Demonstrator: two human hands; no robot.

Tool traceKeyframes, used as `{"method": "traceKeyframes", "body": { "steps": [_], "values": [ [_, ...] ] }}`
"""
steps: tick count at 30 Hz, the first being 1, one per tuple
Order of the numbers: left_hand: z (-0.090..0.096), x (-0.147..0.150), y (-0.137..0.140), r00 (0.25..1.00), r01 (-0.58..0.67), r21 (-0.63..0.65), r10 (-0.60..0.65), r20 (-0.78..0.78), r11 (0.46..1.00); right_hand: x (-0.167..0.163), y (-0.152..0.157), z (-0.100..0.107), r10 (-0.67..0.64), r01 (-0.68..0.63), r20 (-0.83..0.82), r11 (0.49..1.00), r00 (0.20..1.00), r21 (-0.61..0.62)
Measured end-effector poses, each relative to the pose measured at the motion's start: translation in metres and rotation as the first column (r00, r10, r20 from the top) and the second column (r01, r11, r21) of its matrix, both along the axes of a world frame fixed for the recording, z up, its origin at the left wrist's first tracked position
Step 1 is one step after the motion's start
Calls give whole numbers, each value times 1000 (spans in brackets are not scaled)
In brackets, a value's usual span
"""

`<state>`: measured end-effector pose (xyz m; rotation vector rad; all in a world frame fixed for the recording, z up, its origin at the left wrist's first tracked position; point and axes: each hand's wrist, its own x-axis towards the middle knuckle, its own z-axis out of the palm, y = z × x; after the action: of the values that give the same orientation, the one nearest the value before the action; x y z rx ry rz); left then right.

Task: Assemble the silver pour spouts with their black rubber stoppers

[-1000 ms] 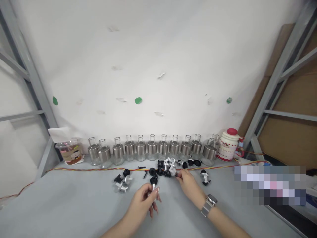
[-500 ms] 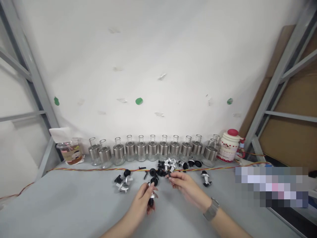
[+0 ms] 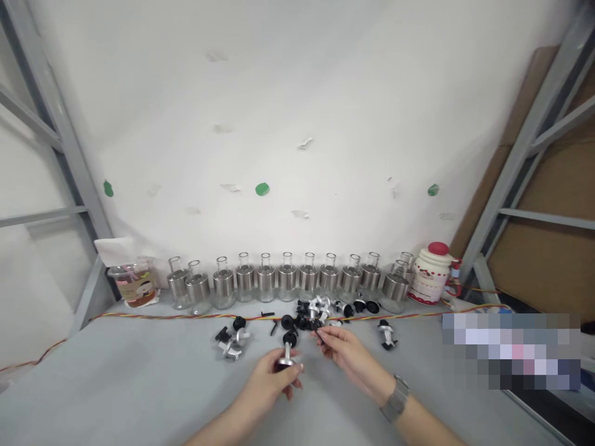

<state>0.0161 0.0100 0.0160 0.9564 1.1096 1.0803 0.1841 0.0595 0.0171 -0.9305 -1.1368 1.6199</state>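
Note:
My left hand is closed around a silver-and-black bottle stopper, its black round end pointing away from me. In my right hand, thumb and fingers pinch a small dark strip-like piece, partly hidden by the fingertips. Just beyond both hands lies a pile of silver and black stoppers, with a black round cap at its left edge. Two thin black pieces rest left of that. A small group of stopper parts sits farther left, and another stopper lies to the right.
Glass bottles with metal sleeves stand in a row along the white wall. A drink cup is at the left end, a red-lidded jar at the right. A red-yellow twisted cable crosses the grey table.
My left hand has turned the stopper, so its silver flange and stem now show above the fingers. My right hand has shifted slightly, still pinching the dark piece.

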Motion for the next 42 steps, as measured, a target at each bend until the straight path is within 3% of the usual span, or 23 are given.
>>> {"method": "traceKeyframes", "body": {
  "steps": [7,12,16,20,28,42],
  "values": [
    [-11,-5,4,999,-13,116,17,-37,993,-3,-3,4,-11,11,7,996,1000,93],
    [-17,-5,4,998,58,86,-55,-34,995,-5,-15,17,190,-167,-81,960,979,224],
    [-10,-1,-5,985,164,67,-159,-69,984,-5,-23,23,361,-332,-118,920,925,208],
    [-1,1,-15,959,268,67,-260,-113,961,-5,-24,17,430,-400,-81,883,899,246],
    [3,-1,-25,917,325,200,-256,-305,924,-5,-20,12,452,-434,-9,861,892,264],
    [22,-6,-29,863,334,218,-205,-462,917,-8,-27,19,415,-399,-31,892,910,213]
  ]
}}
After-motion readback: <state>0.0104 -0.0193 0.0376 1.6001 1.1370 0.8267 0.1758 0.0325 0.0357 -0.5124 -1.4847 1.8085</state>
